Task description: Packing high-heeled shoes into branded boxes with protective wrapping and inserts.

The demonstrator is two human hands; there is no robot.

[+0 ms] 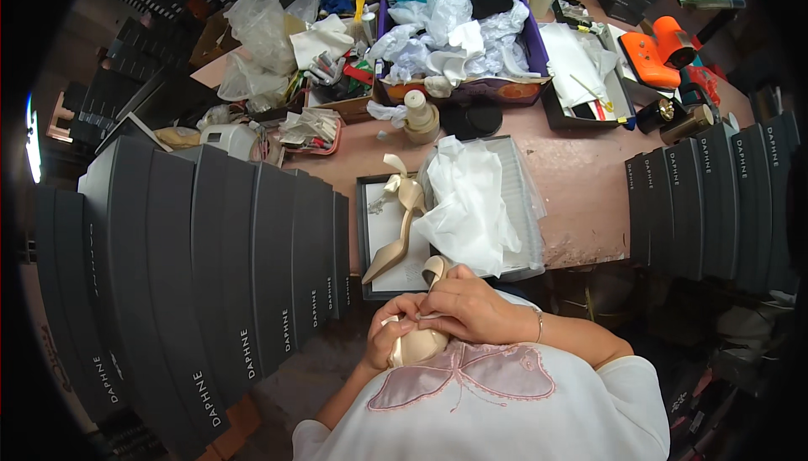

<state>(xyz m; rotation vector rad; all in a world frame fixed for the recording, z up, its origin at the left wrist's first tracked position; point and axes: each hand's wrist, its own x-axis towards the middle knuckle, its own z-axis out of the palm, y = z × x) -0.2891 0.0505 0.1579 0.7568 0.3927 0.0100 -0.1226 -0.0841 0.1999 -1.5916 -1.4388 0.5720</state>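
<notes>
Close to my chest I hold a beige shoe [422,347]. My left hand [390,331] is closed around its one side, fingers curled. My right hand [471,303] lies across the shoe, fingertips pinched together near the left fingertips; what is between them is too small to make out. The shoe's far end shows above my right knuckles. Just beyond, a matching beige pointed heeled shoe [396,246] with a ribbon strap lies on its side in an open dark box [362,209]. White tissue paper [467,204] spreads over the box lid beside it.
Tall rows of dark shoeboxes [227,267] stand at left, with more shoeboxes [703,200] at right. Behind are a purple box [536,45] of crumpled paper, a small bottle [419,116], a black tray [589,120], an orange tool [652,61] and a red tray [324,148].
</notes>
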